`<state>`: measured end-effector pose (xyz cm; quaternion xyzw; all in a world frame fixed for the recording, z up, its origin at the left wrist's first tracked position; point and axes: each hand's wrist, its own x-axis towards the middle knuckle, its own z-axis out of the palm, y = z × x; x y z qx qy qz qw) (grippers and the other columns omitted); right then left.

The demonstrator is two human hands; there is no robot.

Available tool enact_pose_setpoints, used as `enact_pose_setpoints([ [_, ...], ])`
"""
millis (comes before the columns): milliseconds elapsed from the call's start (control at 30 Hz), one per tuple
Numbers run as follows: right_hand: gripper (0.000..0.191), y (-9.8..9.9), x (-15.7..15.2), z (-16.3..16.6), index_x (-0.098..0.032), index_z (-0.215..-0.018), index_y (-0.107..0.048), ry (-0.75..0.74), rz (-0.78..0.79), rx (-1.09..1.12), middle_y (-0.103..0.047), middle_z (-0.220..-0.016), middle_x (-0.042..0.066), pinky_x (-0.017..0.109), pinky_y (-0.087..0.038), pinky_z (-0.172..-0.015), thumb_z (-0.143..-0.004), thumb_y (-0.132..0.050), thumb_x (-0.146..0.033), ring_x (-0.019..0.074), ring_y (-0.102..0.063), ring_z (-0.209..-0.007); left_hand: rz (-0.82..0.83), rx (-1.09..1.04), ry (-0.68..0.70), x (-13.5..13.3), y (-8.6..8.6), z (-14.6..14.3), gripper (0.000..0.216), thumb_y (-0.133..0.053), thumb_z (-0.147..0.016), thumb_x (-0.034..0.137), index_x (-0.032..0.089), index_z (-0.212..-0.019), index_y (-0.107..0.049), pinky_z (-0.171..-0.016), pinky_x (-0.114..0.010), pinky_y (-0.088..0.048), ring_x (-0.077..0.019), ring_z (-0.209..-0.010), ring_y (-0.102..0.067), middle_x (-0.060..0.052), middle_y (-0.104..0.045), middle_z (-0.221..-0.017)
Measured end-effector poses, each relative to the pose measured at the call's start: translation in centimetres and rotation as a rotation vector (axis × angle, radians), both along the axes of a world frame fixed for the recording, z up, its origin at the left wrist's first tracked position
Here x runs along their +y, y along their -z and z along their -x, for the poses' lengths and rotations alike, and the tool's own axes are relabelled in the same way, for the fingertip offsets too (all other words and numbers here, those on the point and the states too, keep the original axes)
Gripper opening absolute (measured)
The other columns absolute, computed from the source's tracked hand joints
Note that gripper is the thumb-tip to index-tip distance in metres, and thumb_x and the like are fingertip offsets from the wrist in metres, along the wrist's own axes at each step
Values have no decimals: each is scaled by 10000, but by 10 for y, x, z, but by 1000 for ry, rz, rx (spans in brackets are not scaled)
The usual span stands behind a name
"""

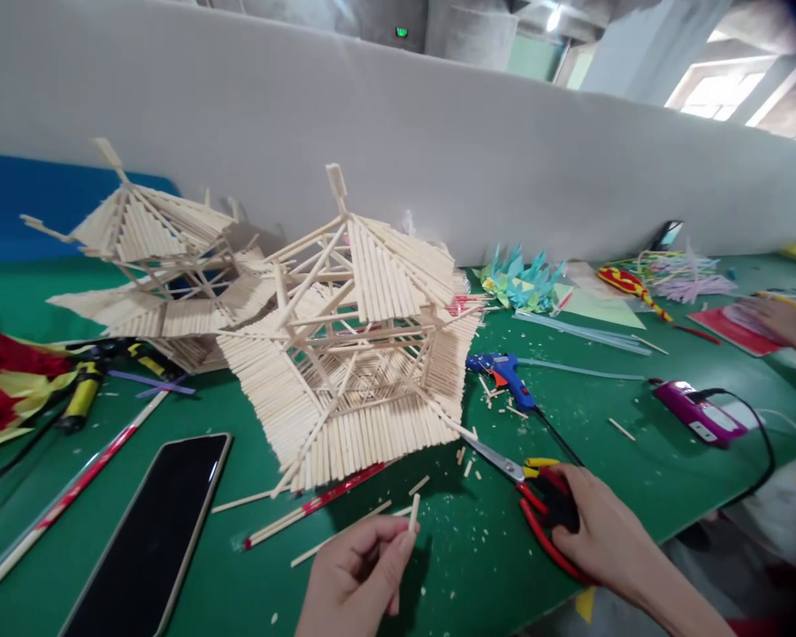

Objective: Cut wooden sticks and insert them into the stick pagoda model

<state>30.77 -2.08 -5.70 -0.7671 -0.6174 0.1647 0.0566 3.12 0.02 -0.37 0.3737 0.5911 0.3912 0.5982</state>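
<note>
My left hand (362,575) is closed at the front of the table, pinching a short wooden stick (414,513) between thumb and fingers. To the right, my right hand (603,522) is wrapped around the handles of red-handled scissors (534,509). Their metal blades point left, toward the stick pavilion; a yellow part shows by the pivot. The pavilion model (358,354) stands just beyond both hands. Its tiered roof is partly covered with sticks, leaving the frame visible on the left. Loose sticks (332,540) and small cut pieces lie beside my left hand.
A blue glue gun (504,376) lies behind the scissors, its cord running toward my right hand. A phone (152,531) lies at left front; a second stick pavilion (152,265) stands behind it. A purple device (700,411) and another person's hand (773,318) are at right.
</note>
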Motion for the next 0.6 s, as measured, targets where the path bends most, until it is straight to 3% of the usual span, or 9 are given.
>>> enact_pose_setpoints([
  [133, 466, 3, -9, -2, -117, -1048, -490, 31, -27, 38, -593, -1049, 152, 393, -461, -850, -592, -504, -209, 278, -584, -957, 14, -37, 37, 0, 0, 1, 246, -689, -624, 413, 168, -611, -689, -429, -194, -259, -58, -382, -329, 83, -420, -399],
  [233, 407, -1, -19, 6, -181, -1015, -483, 52, -167, 229, -631, -980, 90, 335, -499, -787, -614, -533, -225, 244, -616, -899, 34, -78, 47, 0, 0, 0, 260, -688, -632, 420, 161, -617, -682, -440, -203, -252, -58, -378, -291, 95, -392, -379],
  [333, 392, -8, -26, 34, -232, -1049, -464, 78, -314, 552, -653, -942, 46, 275, -526, -713, -676, -577, -274, 202, -647, -814, 87, -153, 87, 2, -1, -2, 238, -687, -663, 381, 145, -636, -678, -453, -196, -232, -54, -392, -272, 97, -388, -386],
  [400, 361, -14, -26, 61, -251, -1054, -459, 188, -406, 761, -667, -891, 32, 245, -535, -658, -717, -579, -300, 182, -659, -759, 113, -215, 111, 2, -2, -3, 204, -692, -677, 340, 140, -640, -673, -452, -189, -210, -48, -397, -263, 96, -391, -396],
  [500, 391, -21, -22, 95, -231, -1069, -488, 188, -396, 922, -670, -783, 34, 227, -528, -536, -712, -610, -333, 174, -652, -635, 117, -254, 123, 2, -4, -3, 208, -705, -667, 336, 141, -611, -661, -442, -183, -193, -38, -391, -254, 94, -394, -403],
  [600, 435, -24, -18, 109, -214, -1072, -506, 124, -356, 952, -669, -757, 32, 230, -520, -533, -677, -646, -332, 168, -634, -599, 81, -216, 98, 1, -8, 3, 240, -714, -644, 376, 143, -612, -671, -440, -177, -209, -36, -390, -270, 88, -404, -406],
])
